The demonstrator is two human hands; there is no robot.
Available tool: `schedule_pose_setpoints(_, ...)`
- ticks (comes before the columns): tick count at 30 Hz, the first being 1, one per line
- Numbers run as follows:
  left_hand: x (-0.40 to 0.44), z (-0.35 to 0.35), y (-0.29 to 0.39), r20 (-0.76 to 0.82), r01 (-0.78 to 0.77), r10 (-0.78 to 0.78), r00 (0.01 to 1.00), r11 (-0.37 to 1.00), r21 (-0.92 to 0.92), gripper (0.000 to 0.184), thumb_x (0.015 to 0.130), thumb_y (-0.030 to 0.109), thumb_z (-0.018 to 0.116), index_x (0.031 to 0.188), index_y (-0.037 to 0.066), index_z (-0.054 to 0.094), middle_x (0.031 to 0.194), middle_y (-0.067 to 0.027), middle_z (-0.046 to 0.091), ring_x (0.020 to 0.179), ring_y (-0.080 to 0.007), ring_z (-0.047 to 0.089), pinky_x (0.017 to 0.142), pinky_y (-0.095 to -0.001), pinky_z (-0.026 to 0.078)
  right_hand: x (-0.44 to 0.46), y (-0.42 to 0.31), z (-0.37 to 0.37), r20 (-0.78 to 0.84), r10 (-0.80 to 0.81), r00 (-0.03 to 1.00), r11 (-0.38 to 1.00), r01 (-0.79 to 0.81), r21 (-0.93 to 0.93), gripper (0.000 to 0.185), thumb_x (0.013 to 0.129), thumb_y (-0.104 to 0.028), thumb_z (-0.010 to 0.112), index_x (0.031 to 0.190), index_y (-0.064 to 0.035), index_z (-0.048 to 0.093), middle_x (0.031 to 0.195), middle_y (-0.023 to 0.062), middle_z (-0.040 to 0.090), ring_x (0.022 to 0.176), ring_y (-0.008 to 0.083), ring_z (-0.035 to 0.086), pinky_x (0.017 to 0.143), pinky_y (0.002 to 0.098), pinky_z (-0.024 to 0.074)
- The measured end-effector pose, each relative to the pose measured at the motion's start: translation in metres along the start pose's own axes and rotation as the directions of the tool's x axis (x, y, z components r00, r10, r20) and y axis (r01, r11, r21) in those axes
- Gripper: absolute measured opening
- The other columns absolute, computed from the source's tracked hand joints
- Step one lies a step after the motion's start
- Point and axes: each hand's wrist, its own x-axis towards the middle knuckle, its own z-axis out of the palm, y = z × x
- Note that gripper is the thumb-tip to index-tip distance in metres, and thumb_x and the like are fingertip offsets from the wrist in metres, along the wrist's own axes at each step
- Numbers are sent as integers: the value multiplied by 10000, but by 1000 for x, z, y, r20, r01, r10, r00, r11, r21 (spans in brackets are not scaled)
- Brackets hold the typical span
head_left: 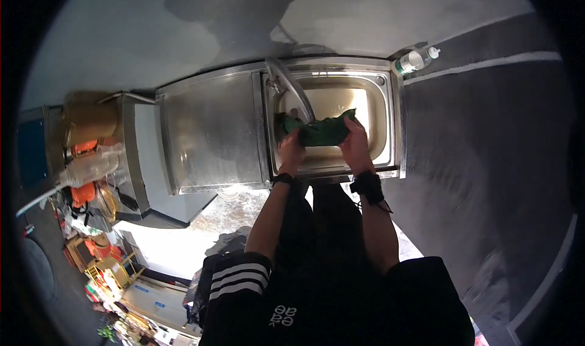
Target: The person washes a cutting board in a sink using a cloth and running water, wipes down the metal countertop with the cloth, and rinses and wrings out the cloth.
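A dark green cloth (328, 132) is stretched between my two hands over the metal sink basin (379, 136), just below the end of the curved faucet (297, 90). My left hand (291, 153) grips its left end, where part of the cloth bunches near the basin wall. At the other end, my right hand (356, 146) pinches the cloth's edge, with a corner sticking up above the fingers. Whether water runs from the faucet I cannot make out. Black bands circle both wrists.
Left of the basin lies a flat steel drainboard (213, 130). A clear bottle with a white cap (417, 60) stands at the sink's back right corner. Orange items and clear plastic containers (91, 168) crowd a surface at far left. Grey wall runs behind the sink.
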Motion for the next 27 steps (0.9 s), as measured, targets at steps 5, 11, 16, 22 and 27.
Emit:
schedule_pose_setpoints(5,-8,6,-5,-72,-72,71,995,997,-3,326,722,9,597,1029,115,628,965,-135,650,911,-354,620,756,-460,505,-33,-37,26,21,-53,998,998,53,-14,221,964,-236,502,1092,-63,553,986,82,659,948,222,647,842,401,520)
schedule_pose_setpoints(11,8,-18,3,-146,13,-18,989,999,-36,216,783,47,614,987,112,639,898,-113,631,834,-330,624,722,-443,500,-60,-83,30,138,-193,971,980,186,68,293,981,-277,485,1121,-26,538,1059,136,644,976,258,639,876,416,515)
schedule_pose_setpoints(16,27,-27,25,-338,-190,132,932,971,-145,172,860,47,559,1028,64,588,889,-150,618,815,-350,627,723,-429,497,-80,-122,58,43,-238,970,969,233,87,291,1011,-263,407,1153,-29,507,1078,139,631,965,265,637,843,408,524)
schedule_pose_setpoints(22,26,-44,41,-191,-148,55,980,847,-511,144,931,78,505,1067,35,530,952,-195,627,871,-369,626,725,-388,481,-74,-151,13,-117,-354,928,927,332,-176,330,1003,-292,438,1225,-48,445,1031,114,632,881,231,647,733,393,544)
schedule_pose_setpoints(27,27,-76,53,-26,-156,159,987,901,-406,173,944,119,503,1092,37,539,899,-201,638,854,-369,629,731,-390,484,-71,-156,-43,-305,-531,790,777,311,-547,294,976,-286,506,1112,-26,487,908,109,623,724,258,672,642,440,591)
